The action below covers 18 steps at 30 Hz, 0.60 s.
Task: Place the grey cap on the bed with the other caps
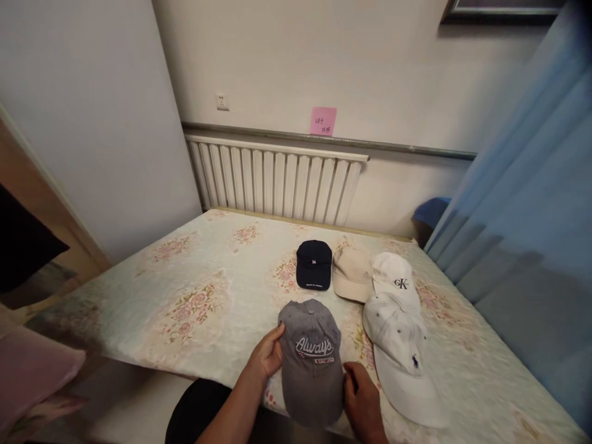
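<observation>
A grey cap (311,364) with white "Always" lettering lies at the near edge of the bed, brim toward me. My left hand (267,354) grips its left side, fingers curled against the crown. My right hand (361,394) holds its right side near the brim. Just to the right lies a white cap (400,357) with a small dark logo. Behind them sit a navy cap (314,264), a beige cap (351,273) and a white cap (393,274) with dark letters.
The bed (194,290) has a pale floral cover. A white radiator (277,182) runs along the wall behind it, with a pink note (322,121) above. A blue curtain (531,216) hangs at the right. A pink cushion (32,370) lies at the lower left.
</observation>
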{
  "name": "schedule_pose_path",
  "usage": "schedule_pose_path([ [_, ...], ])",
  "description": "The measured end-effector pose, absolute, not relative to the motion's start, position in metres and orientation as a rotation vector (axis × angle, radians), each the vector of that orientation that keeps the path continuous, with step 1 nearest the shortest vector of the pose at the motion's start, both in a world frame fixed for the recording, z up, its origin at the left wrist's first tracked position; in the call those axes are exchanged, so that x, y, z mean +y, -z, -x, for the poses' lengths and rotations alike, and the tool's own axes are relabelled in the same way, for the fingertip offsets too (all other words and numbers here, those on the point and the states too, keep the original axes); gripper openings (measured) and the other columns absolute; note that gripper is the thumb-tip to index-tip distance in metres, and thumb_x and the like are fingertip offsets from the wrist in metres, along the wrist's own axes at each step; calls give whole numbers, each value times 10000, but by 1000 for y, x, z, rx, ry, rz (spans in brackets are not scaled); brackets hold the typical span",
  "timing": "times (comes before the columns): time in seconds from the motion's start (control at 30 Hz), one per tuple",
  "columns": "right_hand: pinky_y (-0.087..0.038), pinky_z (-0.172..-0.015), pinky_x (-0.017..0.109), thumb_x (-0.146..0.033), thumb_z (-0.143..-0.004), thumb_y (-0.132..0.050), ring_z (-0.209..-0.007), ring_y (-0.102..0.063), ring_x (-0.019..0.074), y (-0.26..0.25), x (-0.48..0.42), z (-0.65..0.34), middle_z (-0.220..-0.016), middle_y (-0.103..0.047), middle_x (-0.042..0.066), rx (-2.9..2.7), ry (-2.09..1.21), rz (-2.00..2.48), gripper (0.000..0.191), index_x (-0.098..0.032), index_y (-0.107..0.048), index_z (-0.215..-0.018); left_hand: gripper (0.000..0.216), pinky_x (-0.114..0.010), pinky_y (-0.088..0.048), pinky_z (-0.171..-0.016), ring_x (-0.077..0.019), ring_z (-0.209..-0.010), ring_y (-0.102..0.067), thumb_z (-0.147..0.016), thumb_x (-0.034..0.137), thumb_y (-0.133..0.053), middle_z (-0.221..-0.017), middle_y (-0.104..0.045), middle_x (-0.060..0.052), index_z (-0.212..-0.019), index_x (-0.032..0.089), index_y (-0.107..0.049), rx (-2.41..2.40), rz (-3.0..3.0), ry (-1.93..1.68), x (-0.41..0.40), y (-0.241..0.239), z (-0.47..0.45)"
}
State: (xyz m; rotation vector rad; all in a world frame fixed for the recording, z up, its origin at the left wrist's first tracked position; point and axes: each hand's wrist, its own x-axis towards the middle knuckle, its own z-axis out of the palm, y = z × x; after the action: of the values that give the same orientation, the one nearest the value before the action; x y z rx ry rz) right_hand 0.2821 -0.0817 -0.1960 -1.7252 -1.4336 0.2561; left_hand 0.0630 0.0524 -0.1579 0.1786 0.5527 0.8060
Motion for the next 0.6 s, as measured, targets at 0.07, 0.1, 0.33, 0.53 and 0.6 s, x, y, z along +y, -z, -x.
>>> schedule_pose_path([
  [0.07,-476,-747,322,-232,-858,-404,-835,-615,211,196,-82,-282,-903,-649,65,-1441,-255,1733,183,-215,-562,-950,412,-407,-433,-965,-267,-993,-653,-866,201,-519,-975,-722,-131,-1259,82,-489,553,-178,-801,54,159,-62],
  [0.1,-475,-745,321,-230,-856,-405,-831,-614,210,196,-82,-282,-899,-648,63,-1443,-252,1738,182,-216,-562,-947,410,-407,-431,-967,-268,-993,-653,-865,202,-520,-975,-722,-132,-1255,79,-493,553,-178,-797,54,160,-61],
  [0.33,-475,-749,313,-228,-842,-421,-840,-618,213,197,-83,-282,-900,-656,71,-1442,-207,1728,186,-209,-577,-942,358,-395,-436,-964,-263,-996,-652,-864,204,-506,-946,-727,-127,-1195,73,-544,521,-206,-811,55,168,-57],
  [0.53,-470,-753,321,-223,-852,-408,-840,-618,220,192,-83,-280,-900,-656,79,-1438,-221,1733,192,-204,-576,-942,275,-370,-476,-909,-242,-894,-682,-869,164,-472,-867,-732,-121,-1094,70,-598,523,-267,-873,54,168,-55],
  [0.6,-469,-757,322,-224,-852,-408,-845,-618,220,192,-84,-280,-902,-656,78,-1431,-228,1731,193,-204,-575,-947,227,-359,-496,-873,-223,-802,-694,-872,166,-478,-831,-731,-116,-1025,77,-620,533,-292,-886,54,169,-53],
])
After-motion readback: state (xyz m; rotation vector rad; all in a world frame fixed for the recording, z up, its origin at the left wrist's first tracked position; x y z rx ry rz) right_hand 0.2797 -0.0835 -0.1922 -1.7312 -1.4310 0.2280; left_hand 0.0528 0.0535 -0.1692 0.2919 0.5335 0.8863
